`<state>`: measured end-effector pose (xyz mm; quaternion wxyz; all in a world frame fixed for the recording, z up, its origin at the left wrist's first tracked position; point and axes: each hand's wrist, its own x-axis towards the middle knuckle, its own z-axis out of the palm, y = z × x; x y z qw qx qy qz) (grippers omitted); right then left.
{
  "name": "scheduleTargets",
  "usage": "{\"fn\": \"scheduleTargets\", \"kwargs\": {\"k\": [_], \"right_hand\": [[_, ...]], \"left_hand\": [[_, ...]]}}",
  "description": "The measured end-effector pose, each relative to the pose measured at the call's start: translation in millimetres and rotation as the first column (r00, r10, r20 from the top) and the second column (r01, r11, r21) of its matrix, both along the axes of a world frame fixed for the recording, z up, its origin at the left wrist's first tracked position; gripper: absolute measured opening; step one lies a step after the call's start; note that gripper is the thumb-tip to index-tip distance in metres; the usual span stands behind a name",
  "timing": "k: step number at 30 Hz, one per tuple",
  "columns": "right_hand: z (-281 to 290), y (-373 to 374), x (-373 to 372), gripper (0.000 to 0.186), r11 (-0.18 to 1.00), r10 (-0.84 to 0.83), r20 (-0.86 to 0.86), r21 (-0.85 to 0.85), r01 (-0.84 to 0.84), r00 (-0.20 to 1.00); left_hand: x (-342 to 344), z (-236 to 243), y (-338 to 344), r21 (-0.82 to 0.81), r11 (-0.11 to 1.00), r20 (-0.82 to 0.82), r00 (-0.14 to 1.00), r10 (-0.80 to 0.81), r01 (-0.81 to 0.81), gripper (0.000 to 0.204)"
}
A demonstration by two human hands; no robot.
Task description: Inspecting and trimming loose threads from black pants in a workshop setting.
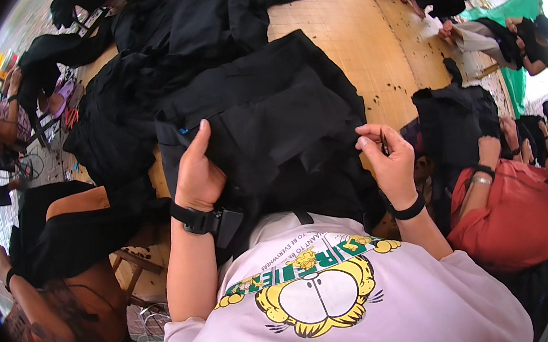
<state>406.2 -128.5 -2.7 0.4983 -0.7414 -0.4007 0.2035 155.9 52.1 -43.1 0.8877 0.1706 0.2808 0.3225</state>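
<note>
Head view: a black cloth (pixel 282 125) lies spread between the two hands, directly ahead of the wearer's pale pink shirt (pixel 344 286). The left hand (pixel 199 170) is at the cloth's left side, its thumb raised and apart from the fingers, which are partly hidden; whether they grip the fabric cannot be told. Near that thumb, a small blue mark (pixel 183 131) shows on the cloth. The right hand (pixel 390 159), just beside the cloth's right edge, is narrowly curled, thumb and forefinger nearly meeting, around a small dark object (pixel 385 144) of unclear kind. Beyond the cloth, further black fabric (pixel 108 117) covers part of a wooden table (pixel 368 41); at right sits a co-worker in red (pixel 521 211).
</note>
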Motion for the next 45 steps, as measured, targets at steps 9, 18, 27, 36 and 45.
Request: {"fn": "scheduleTargets", "kwargs": {"k": [9, 18, 27, 36, 45], "right_hand": [[4, -12, -42, 0.044, 0.952, 0.296, -0.281, 0.014, -0.305, 0.913], [1, 1, -55, 0.01, 0.947, 0.317, 0.023, 0.045, -0.317, 0.948], [-14, -23, -56, 0.013, 0.917, 0.306, 0.17, 0.211, -0.338, 0.937], [-1, -25, -66, 0.018, 0.971, 0.203, -0.078, 0.143, -0.19, 0.976], [12, 11, -49, 0.006, 0.981, 0.17, 0.002, 0.09, -0.169, 0.985]], "left_hand": [[1, -2, 4, -0.006, 1.0, -0.08, 0.996, 0.027, -0.027, 0.044], [-3, -5, 0, 0.028, 0.996, -0.169, 0.982, 0.085, -0.081, 0.045], [-5, -7, 2, 0.038, 0.994, -0.172, 0.98, 0.105, -0.1, 0.045], [-5, -6, -4, 0.017, 0.996, -0.153, 0.984, 0.086, -0.085, 0.043], [-82, 38, 23, 0.514, 0.853, -0.418, 0.895, 0.158, 0.089, 0.031]]}}
